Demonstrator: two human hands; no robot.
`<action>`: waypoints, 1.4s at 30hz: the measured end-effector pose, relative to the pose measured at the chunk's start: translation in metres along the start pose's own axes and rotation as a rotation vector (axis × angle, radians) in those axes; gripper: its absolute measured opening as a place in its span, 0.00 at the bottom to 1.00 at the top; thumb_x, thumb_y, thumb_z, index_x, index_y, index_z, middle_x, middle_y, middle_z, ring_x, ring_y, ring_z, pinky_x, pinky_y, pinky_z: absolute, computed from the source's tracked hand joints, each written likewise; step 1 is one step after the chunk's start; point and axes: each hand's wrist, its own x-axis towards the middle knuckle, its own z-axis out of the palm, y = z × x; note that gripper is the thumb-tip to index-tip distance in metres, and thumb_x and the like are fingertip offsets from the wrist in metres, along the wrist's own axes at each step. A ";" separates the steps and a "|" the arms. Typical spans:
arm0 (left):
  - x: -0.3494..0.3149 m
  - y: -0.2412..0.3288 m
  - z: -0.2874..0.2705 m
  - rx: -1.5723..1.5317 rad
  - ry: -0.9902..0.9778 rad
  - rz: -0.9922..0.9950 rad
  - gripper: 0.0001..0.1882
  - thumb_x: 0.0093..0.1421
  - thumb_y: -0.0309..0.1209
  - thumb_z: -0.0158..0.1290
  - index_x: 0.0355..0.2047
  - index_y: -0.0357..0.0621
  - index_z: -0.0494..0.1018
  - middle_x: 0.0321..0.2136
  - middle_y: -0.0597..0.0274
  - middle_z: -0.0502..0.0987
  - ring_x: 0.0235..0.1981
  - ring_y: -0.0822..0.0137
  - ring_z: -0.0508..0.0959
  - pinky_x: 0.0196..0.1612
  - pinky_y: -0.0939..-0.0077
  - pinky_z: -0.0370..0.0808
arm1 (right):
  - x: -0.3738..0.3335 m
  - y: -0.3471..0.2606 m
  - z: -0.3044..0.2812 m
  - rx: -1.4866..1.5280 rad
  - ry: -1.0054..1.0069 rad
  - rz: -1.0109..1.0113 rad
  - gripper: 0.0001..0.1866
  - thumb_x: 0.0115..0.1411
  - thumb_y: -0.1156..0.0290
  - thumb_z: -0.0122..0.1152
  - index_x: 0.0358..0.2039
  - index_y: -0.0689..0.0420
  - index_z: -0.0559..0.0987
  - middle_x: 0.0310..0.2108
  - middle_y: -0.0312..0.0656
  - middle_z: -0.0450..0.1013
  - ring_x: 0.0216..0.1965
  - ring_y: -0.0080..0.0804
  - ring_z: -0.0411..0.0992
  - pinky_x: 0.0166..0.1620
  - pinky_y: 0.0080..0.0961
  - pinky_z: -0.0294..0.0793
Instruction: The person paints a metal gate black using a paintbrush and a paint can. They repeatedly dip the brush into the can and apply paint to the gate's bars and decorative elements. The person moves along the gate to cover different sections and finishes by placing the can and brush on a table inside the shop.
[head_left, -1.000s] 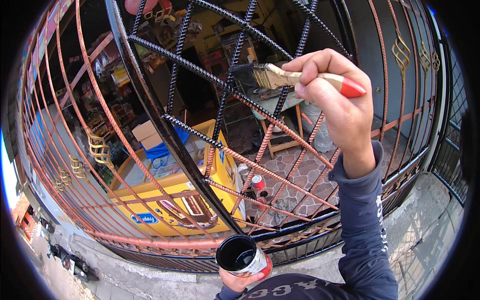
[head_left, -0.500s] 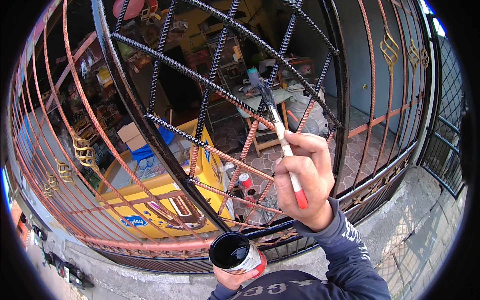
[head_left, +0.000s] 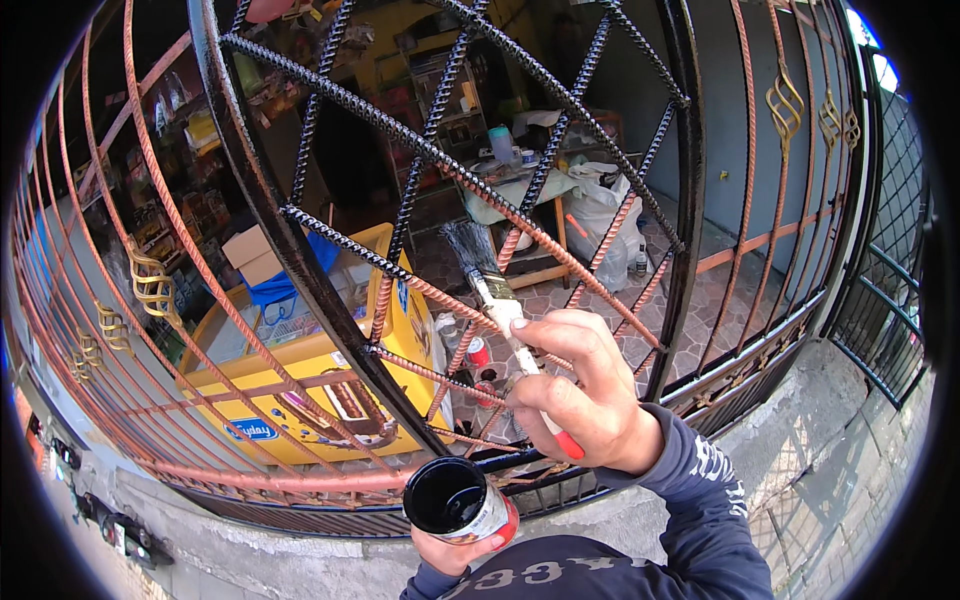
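My right hand [head_left: 580, 390] pinches a paintbrush [head_left: 502, 312] by its white handle with a red end. The dark, paint-wet bristles point up and away, close to the crossed ribbed bars of a metal grille [head_left: 520, 222]; whether they touch a bar I cannot tell. The upper bars are black and glossy, while several lower ones are still reddish brown. Low in front of me, my left hand [head_left: 448, 550] is wrapped round an open can [head_left: 490, 522] of black paint, with its mouth tilted up.
Behind the grille stands a yellow chest freezer [head_left: 300, 430] with a cardboard box [head_left: 262, 258] on top. Further in are a small table [head_left: 535, 190] and white sacks [head_left: 605, 220]. Reddish bars with gold twisted ornaments [head_left: 152, 285] flank the grille. A concrete ledge [head_left: 790, 400] runs below.
My right hand has moved down and left with the paintbrush, whose bristles have left the bar crossing higher up. The paint can has shifted slightly left in my left hand.
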 end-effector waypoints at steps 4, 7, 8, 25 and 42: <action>-0.001 0.001 -0.002 0.015 -0.013 0.007 0.51 0.39 0.28 0.80 0.63 0.33 0.65 0.53 0.52 0.78 0.53 0.60 0.80 0.60 0.61 0.76 | 0.023 0.029 -0.028 -0.005 -0.009 0.103 0.12 0.44 0.84 0.67 0.31 0.58 0.79 0.44 0.51 0.75 0.42 0.44 0.77 0.39 0.33 0.79; -0.002 0.004 -0.001 -0.019 0.033 0.048 0.51 0.39 0.27 0.80 0.63 0.33 0.65 0.53 0.52 0.78 0.53 0.61 0.80 0.60 0.61 0.76 | 0.025 0.033 -0.043 0.042 0.011 0.104 0.10 0.46 0.85 0.64 0.30 0.58 0.80 0.42 0.49 0.78 0.37 0.39 0.79 0.40 0.30 0.79; -0.001 0.005 -0.001 -0.043 0.023 0.057 0.50 0.40 0.27 0.80 0.62 0.33 0.65 0.53 0.52 0.78 0.53 0.61 0.80 0.60 0.61 0.76 | 0.026 0.032 -0.045 0.086 0.002 0.091 0.10 0.46 0.84 0.64 0.30 0.58 0.80 0.42 0.49 0.78 0.37 0.39 0.79 0.39 0.30 0.79; 0.029 0.007 -0.026 -0.051 -0.193 0.019 0.54 0.38 0.32 0.80 0.63 0.35 0.63 0.55 0.52 0.77 0.56 0.59 0.80 0.61 0.62 0.75 | 0.116 0.010 -0.076 0.020 -0.363 0.030 0.04 0.44 0.79 0.60 0.24 0.60 0.77 0.36 0.48 0.80 0.32 0.33 0.78 0.36 0.27 0.77; 0.068 0.015 -0.056 -0.116 -0.544 -0.069 0.57 0.38 0.34 0.81 0.65 0.34 0.60 0.58 0.51 0.74 0.59 0.58 0.76 0.64 0.59 0.71 | 0.127 -0.008 -0.048 -0.241 -0.526 0.183 0.04 0.46 0.80 0.59 0.25 0.60 0.78 0.34 0.47 0.80 0.35 0.34 0.80 0.38 0.26 0.78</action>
